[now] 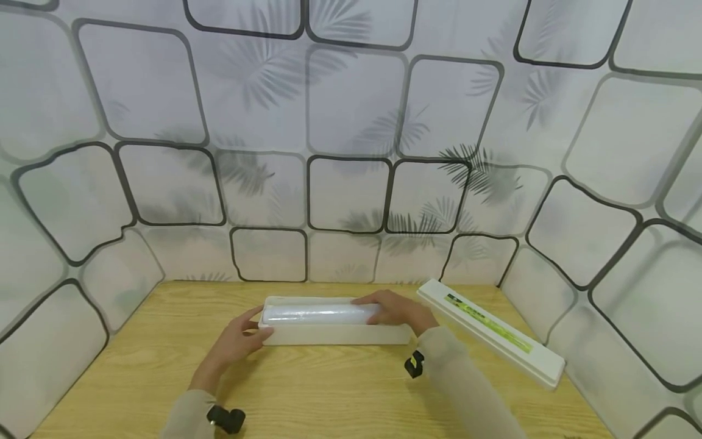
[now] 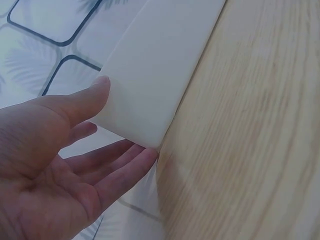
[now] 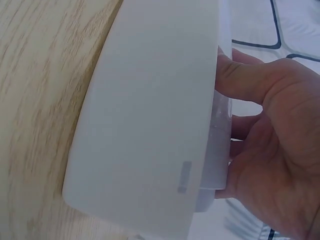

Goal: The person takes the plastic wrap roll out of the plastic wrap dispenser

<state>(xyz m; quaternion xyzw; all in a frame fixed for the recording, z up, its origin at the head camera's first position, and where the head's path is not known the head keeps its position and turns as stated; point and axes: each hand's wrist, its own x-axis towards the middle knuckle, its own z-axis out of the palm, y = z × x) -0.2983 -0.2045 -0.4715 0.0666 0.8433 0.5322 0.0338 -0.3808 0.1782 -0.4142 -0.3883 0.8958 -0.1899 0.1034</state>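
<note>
- Beige sleeves [image 1: 466, 381] lie lowest in the head view, a small black camera [image 1: 226, 419] at each wrist. Ahead, a clear film roll [image 1: 318, 314] lies in an open white box [image 1: 337, 335] on the tabletop [image 1: 329, 390]. The right hand [image 1: 397, 310] grasps the roll near its right end; the left hand [image 1: 233, 344] lightly holds the box's left corner. A labelled white lid [image 1: 482, 334] lies apart at right, where a wide elbow swing might knock it.
- Left wrist view: thumb on the front wall, fingertips at the end corner. So light a hold might let the box slide or tip if the roll binds.
- Right wrist view: thumb at the wall's upper edge, fingers beyond the roll. Smooth wrap could slip there, or thumb pressure could bow the wall.
</note>
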